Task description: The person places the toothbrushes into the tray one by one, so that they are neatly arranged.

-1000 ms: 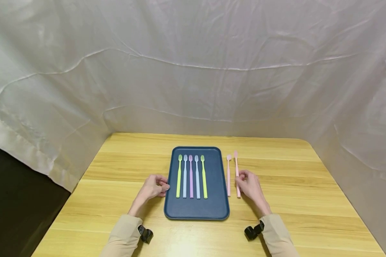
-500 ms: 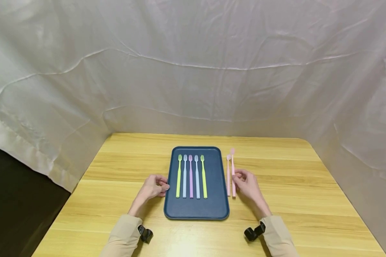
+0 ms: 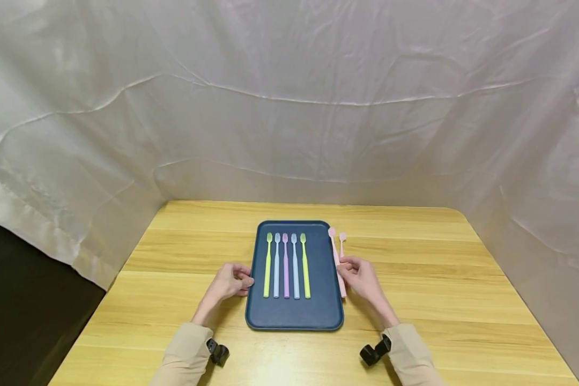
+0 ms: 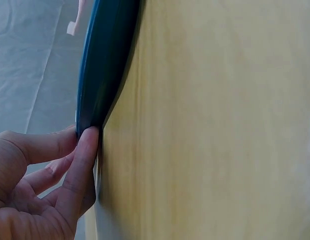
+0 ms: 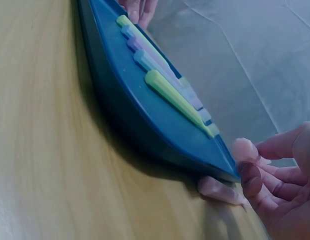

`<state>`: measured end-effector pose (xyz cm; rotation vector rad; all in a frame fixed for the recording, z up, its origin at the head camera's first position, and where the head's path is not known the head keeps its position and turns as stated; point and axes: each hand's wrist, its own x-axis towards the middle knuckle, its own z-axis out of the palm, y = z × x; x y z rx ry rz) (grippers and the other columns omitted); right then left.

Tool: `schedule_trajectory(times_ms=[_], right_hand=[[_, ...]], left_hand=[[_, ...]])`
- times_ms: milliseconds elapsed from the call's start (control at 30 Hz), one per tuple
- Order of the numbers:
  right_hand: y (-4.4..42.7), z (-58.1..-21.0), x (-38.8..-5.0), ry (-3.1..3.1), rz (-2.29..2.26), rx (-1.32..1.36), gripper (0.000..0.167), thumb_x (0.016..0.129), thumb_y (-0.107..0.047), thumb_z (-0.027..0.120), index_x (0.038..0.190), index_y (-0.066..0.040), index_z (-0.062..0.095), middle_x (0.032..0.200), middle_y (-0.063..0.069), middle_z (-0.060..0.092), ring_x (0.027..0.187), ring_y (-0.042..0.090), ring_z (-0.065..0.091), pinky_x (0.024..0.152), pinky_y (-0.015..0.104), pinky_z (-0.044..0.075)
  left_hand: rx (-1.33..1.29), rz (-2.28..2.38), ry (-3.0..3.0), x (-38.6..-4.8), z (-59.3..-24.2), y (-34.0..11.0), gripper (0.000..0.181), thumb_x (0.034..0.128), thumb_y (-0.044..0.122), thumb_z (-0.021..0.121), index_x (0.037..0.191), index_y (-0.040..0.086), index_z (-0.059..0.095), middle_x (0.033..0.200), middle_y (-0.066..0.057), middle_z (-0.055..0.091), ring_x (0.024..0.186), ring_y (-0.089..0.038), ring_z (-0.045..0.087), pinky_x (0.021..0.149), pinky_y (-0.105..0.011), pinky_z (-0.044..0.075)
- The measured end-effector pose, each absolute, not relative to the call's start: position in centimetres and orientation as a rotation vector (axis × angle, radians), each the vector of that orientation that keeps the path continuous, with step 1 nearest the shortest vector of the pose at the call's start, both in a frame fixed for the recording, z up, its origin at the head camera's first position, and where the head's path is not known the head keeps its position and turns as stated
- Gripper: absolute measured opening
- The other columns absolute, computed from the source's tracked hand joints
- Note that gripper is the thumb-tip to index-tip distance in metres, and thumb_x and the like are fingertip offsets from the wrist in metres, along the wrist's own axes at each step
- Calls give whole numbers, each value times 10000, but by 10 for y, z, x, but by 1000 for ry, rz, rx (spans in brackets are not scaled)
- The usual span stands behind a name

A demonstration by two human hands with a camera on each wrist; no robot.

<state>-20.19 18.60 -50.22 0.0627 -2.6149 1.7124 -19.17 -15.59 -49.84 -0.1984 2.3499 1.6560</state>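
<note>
A dark blue tray (image 3: 294,316) lies on the table with a row of toothbrushes on it: yellow-green (image 3: 267,276), light blue (image 3: 276,276), purple (image 3: 286,276), light blue, yellow-green. My left hand (image 3: 231,280) pinches the tray's left rim (image 4: 91,100) between thumb and finger. A pink toothbrush (image 3: 335,248) is pinched in my right hand (image 3: 363,279), raised over the tray's right rim, its head leaning left. Another pink toothbrush (image 3: 342,237) lies on the table just right of the tray, mostly hidden by the right hand; its handle end (image 5: 217,190) shows in the right wrist view.
The wooden table (image 3: 463,300) extends on both sides of the tray. A pale hanging sheet (image 3: 289,134) encloses the back and sides. Black wrist cameras (image 3: 375,351) sit at both sleeve cuffs.
My right hand has carried the pink toothbrush left, past the other pink one, to the tray's right rim. My left hand stays at the tray's left edge.
</note>
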Motion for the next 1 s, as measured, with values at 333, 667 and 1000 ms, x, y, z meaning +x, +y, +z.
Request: schedule_trajectory(times_ms=[333,667,1000], right_hand=[[173,-499,-202,-2647,1760,47,288,914,-45,701,1152,114,667,890,203,712,611,55,591,474,175,531],[161,-502,-207,-2708,1703,53,267,906,-30,692,1137,103,669,803,130,701,574,98,591,477,216,572],[152,-502,-208,-2748,1668,60,265,903,-40,698,1121,107,673,788,130,699,570,114,618,492,245,602]], left_hand=[[-208,1654,2348,-192,-498,-156,243,887,-89,672,1122,-130,626,895,-154,630,667,-156,645,648,-312,681],[-215,1658,2343,-192,-498,-156,246,886,-90,674,1125,-127,627,894,-152,633,672,-157,647,652,-315,681],[-196,1658,2348,-191,-497,-155,251,884,-88,678,1125,-132,621,898,-162,632,678,-160,649,649,-318,681]])
